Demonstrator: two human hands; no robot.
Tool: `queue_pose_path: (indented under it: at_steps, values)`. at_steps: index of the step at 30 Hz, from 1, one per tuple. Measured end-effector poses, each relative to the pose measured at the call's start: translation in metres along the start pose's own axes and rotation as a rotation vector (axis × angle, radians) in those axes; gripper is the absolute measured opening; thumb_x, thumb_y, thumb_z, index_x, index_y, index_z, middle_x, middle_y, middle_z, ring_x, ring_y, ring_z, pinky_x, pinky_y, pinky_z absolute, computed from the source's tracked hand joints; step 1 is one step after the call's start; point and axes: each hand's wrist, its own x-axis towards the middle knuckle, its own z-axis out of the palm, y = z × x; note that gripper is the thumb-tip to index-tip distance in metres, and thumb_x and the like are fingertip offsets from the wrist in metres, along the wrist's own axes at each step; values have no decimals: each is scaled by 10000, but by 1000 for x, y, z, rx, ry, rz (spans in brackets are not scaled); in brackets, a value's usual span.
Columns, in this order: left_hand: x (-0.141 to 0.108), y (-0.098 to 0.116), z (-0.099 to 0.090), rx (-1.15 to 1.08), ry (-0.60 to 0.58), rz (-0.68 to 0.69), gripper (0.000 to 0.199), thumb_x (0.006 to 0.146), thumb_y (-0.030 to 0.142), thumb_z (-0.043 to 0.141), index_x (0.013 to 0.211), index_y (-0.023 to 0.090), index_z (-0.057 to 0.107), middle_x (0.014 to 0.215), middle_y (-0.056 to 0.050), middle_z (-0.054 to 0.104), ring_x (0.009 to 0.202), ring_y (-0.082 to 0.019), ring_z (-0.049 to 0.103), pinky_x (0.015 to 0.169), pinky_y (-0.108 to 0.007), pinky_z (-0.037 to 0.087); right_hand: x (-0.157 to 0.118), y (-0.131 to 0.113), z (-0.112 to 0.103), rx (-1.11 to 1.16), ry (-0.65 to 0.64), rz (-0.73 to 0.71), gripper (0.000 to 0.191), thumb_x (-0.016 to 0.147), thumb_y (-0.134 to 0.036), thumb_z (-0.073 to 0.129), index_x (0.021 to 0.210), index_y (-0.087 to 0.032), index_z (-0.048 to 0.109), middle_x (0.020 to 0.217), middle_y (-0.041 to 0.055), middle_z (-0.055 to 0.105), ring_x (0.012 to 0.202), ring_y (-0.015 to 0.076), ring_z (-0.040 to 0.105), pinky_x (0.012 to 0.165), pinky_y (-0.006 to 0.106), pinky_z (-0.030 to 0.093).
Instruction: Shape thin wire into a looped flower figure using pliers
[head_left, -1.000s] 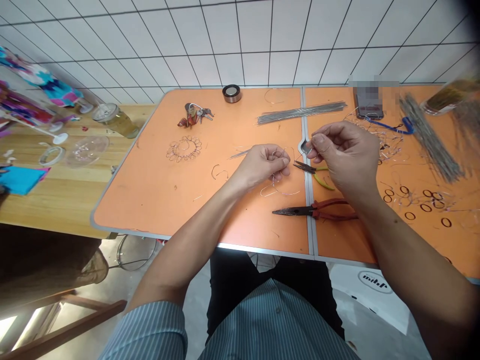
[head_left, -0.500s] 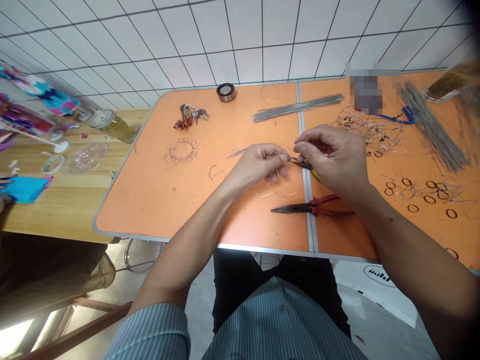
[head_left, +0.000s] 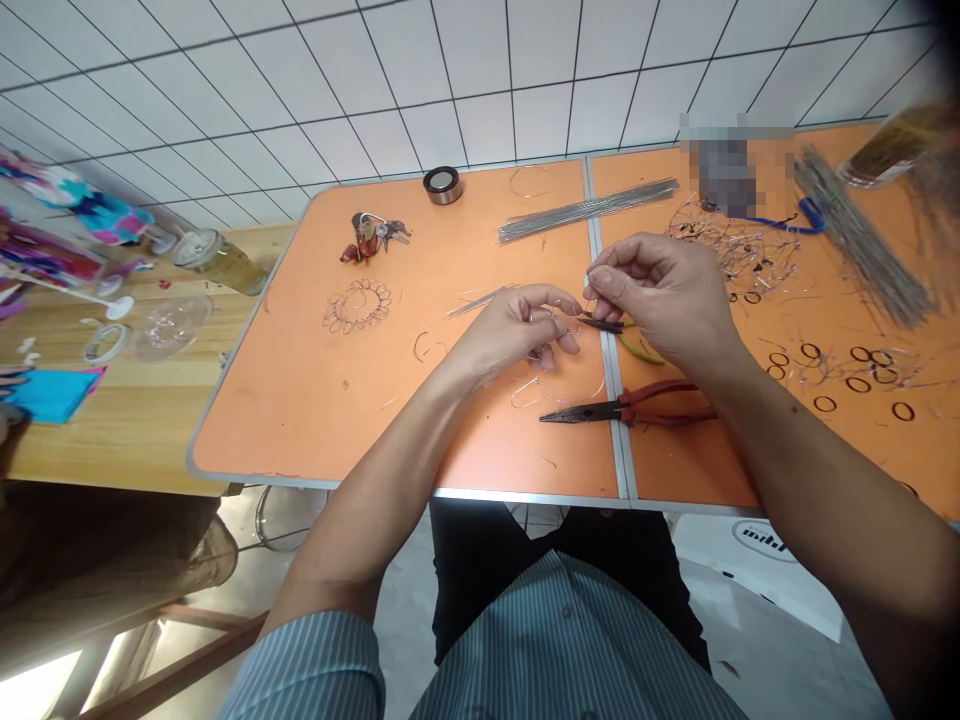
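Note:
Over the orange table [head_left: 300,400], my left hand [head_left: 529,325] has its fingers curled around a thin wire whose loops show between them. My right hand [head_left: 652,295] is close beside it, thumb and forefinger pinched together on what seems to be fine wire, too thin to make out fully. Below the hands lie small pliers with yellow-green handles [head_left: 641,350], partly hidden. Nearer the front edge rest red-handled long-nose pliers [head_left: 664,400]. A bent wire piece [head_left: 525,393] lies just under my left hand.
A looped wire ring [head_left: 357,306], keys [head_left: 382,232] and a tape roll [head_left: 443,185] lie left and back. Behind my hands is a wire bundle [head_left: 589,210]. Tangled wires [head_left: 750,250] and dark rings [head_left: 859,384] spread right. Another person's hand [head_left: 11,380] shows far left.
The view has shifted slightly. My left fingers have loosened and spread a little, while my right hand keeps its pinch close by.

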Motion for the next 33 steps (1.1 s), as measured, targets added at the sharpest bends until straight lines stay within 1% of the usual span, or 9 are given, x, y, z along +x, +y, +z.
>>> queue_pose_path:
  at_steps: [5,8,11,13,19,26,28,31,33]
  values:
    - [-3,3,3,35,-55,22,132,935,175,711,1061,183,750,839,-22,840,536,-100,694,577,-234,536,0,0,2,-26,-19,22,286,928,-524,917,904,-291,753,793,44,740,779,260,751,732,448,656]
    - [-4,3,4,47,-73,40,101,983,258,738,1048,182,752,843,-31,833,539,-99,686,583,-235,532,0,2,2,-27,-40,17,301,927,-541,920,911,-289,754,770,34,719,773,252,751,729,435,648]
    - [-3,1,3,73,-68,99,222,1023,400,762,994,181,778,859,-43,824,600,-101,697,629,-234,541,1,2,2,-29,-55,25,315,922,-555,924,918,-288,756,772,29,717,768,242,751,718,418,639]
    - [-1,-1,2,91,-49,137,265,1008,435,790,942,179,794,892,-48,818,664,-104,703,683,-238,555,1,2,2,-33,-63,27,306,926,-544,920,913,-285,756,772,28,722,763,237,749,709,408,631]
    - [1,-6,-1,147,3,151,264,966,406,831,831,179,821,836,-39,770,718,-111,620,723,-259,519,0,0,4,-22,-91,25,219,945,-434,896,879,-279,755,763,20,745,710,215,725,715,405,631]
    - [-2,-1,4,143,10,120,188,911,327,838,804,172,836,789,-31,760,711,-108,605,716,-262,499,-1,1,6,-36,-116,35,255,936,-482,916,892,-279,769,802,29,755,724,212,722,707,387,621]
    - [-1,-1,5,138,31,113,179,902,308,824,786,173,831,784,-27,762,704,-103,605,711,-255,500,0,2,4,-41,-136,38,229,970,-480,874,943,-274,780,838,38,770,725,210,717,703,380,604]
    - [1,-3,1,97,96,114,168,884,301,819,768,180,828,793,-26,776,694,-97,604,701,-244,506,3,2,-9,-198,-126,-5,228,1023,-477,787,1099,-263,813,930,68,806,801,241,736,736,385,575]
    - [4,-4,-5,42,156,130,173,869,312,833,755,182,819,791,-25,777,675,-91,591,682,-238,501,4,1,-21,-488,-81,-86,265,1012,-471,771,1143,-250,836,993,94,824,906,287,745,777,397,542]
